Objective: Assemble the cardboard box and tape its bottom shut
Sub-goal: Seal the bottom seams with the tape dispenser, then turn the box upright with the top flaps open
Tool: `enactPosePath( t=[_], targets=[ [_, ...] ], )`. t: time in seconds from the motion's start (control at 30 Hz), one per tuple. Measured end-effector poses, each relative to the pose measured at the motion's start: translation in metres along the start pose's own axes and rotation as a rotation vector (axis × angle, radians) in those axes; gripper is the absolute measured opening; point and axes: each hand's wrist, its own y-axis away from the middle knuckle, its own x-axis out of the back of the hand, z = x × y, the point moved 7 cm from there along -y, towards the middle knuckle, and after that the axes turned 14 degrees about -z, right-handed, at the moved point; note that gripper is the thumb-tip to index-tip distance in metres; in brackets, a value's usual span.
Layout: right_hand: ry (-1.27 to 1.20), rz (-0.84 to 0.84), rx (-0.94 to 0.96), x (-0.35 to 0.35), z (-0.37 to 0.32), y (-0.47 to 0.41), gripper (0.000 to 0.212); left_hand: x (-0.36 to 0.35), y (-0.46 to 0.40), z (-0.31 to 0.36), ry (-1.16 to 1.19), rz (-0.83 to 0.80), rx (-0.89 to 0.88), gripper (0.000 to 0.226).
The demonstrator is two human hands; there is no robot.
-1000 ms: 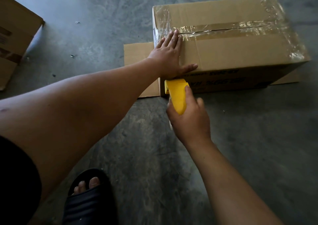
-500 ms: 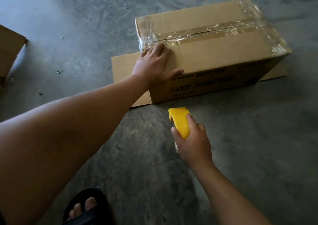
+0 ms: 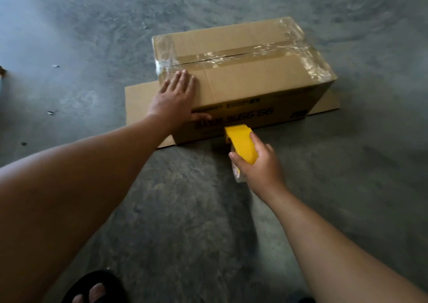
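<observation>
A brown cardboard box (image 3: 250, 80) stands on the concrete floor with its closed flaps facing up. Clear tape (image 3: 234, 56) runs along the centre seam and across both short ends. My left hand (image 3: 174, 97) lies flat on the near left corner of the box top, fingers spread, thumb down over the front face. My right hand (image 3: 259, 166) grips a yellow tape dispenser (image 3: 242, 141), whose nose sits at the bottom of the front face, near the floor.
The box's lower flaps (image 3: 139, 99) stick out flat on the floor at left and right. My foot in a black sandal (image 3: 95, 288) is at the bottom edge. Small scraps dot the grey floor (image 3: 69, 48).
The dispenser was at the box's near left corner, pulled back toward me, and now meets the front face again further right. My left hand stayed on the corner. The view shifted.
</observation>
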Motion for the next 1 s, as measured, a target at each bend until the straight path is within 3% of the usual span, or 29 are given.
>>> enactPosePath(
  t=[0.23,0.37,0.63,0.87,1.0],
  targets=[
    [0.079,0.050,-0.081,0.079,0.079,-0.013,0.093,0.010,0.004,-0.044,0.055,0.060,-0.006,0.109],
    [0.070,0.173,-0.187,0.138,0.133,-0.027,0.100,0.034,-0.021,0.016,0.077,0.049,-0.103,0.102],
    [0.304,0.229,-0.301,0.220,0.193,-0.079,0.079,0.055,-0.087,0.189,0.083,0.047,-0.388,0.090],
    [0.554,0.230,-0.351,0.234,0.233,-0.119,0.074,0.051,-0.129,0.225,0.077,0.054,-0.325,0.087],
    [0.551,0.231,-0.368,0.238,0.246,-0.137,0.075,0.047,-0.129,0.225,0.108,0.037,-0.308,0.082]
  ],
)
